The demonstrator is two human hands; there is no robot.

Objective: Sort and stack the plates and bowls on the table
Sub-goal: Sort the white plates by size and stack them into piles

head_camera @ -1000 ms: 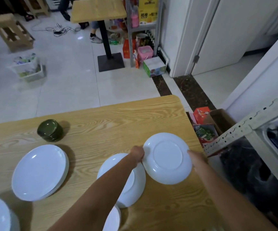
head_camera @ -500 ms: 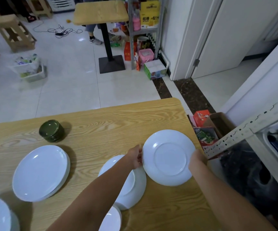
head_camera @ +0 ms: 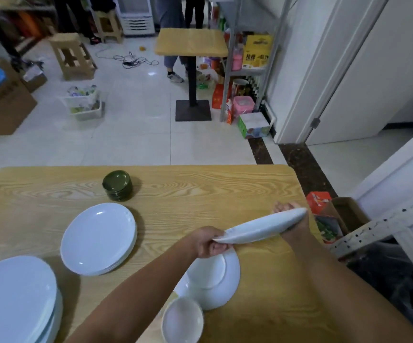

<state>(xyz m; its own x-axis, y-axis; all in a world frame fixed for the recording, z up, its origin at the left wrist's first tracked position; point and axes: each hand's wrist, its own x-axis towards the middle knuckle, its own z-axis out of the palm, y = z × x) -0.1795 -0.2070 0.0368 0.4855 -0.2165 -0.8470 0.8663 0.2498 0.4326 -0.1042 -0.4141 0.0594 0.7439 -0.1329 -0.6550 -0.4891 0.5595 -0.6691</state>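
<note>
- While the left hand point(head_camera: 210, 243) pinches the near rim of the white plate point(head_camera: 262, 227), the right hand point(head_camera: 295, 224) grips the far rim, its fingertips point(head_camera: 281, 207) curled over the edge.
- Plate is off the table point(head_camera: 200, 189), tilted, nearly edge-on; half a second ago its underside faced the camera.
- Judgement: a flip is under way, readying it for stacking face-up.
- Second plate point(head_camera: 215, 276) lies below the left hand; small bowl point(head_camera: 183, 320) sits nearer; white stack point(head_camera: 99, 238) is to the left.

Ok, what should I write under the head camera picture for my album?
Left hand and right hand hold a tilted plate over the wooden table, near stacked white plates and green dishes.
</note>
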